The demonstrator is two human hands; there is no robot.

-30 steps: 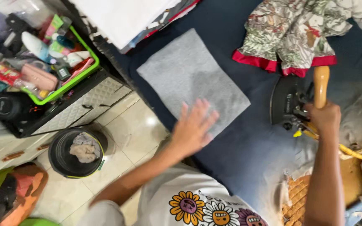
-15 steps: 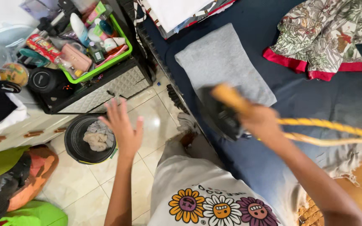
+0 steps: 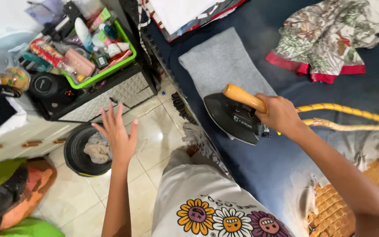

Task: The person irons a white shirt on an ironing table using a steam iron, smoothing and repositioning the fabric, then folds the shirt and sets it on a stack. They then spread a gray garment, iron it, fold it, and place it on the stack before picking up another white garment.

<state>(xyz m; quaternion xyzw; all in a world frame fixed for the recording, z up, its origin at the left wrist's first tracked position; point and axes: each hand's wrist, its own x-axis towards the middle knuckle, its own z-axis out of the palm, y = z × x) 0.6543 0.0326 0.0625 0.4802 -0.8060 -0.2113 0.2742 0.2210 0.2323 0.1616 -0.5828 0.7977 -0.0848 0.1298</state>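
Yellow cord (image 3: 352, 110) cut off at right edge

My right hand (image 3: 280, 115) no longer holds the iron (image 3: 235, 115) off at the far side; it now sets it on the near edge of the grey cloth (image 3: 224, 61). My left hand (image 3: 117, 131) is off that cloth and hangs spread over the floor, near the black bucket (image 3: 77, 151).

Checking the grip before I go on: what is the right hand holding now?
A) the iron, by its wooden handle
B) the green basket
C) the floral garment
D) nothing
A: the right hand is wrapped around the wooden handle of the black iron, at the near edge of the grey cloth.
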